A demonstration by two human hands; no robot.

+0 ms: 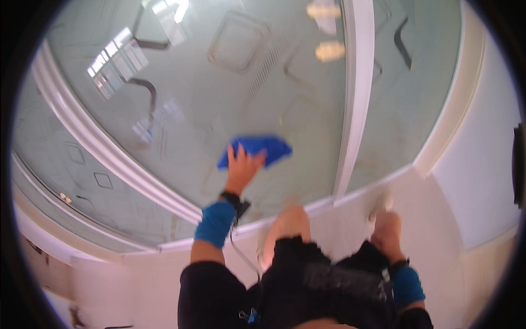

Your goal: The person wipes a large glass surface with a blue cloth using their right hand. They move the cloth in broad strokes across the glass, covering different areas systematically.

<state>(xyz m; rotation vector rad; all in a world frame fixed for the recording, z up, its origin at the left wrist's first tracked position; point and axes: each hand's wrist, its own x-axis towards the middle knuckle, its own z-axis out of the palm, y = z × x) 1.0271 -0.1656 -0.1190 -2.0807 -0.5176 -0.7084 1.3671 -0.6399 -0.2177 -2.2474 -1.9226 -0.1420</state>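
Note:
My left hand is pressed over a folded blue cloth, with its fingers spread across it. The cloth lies against a large patterned glass panel in front of me. Grey squares and angular strokes decorate the panel, and light reflects off its upper part. A blue sleeve band and a dark strap with a small device are around my left wrist. Low on the right, my right hand is down by my knee, away from the glass; its fingers are blurred and cannot be made out.
White frame posts border the glass on the right and left. More glass panels continue beyond them. A pale wall stands at the right. Light floor lies below the frame, and a thin cable hangs by my left arm.

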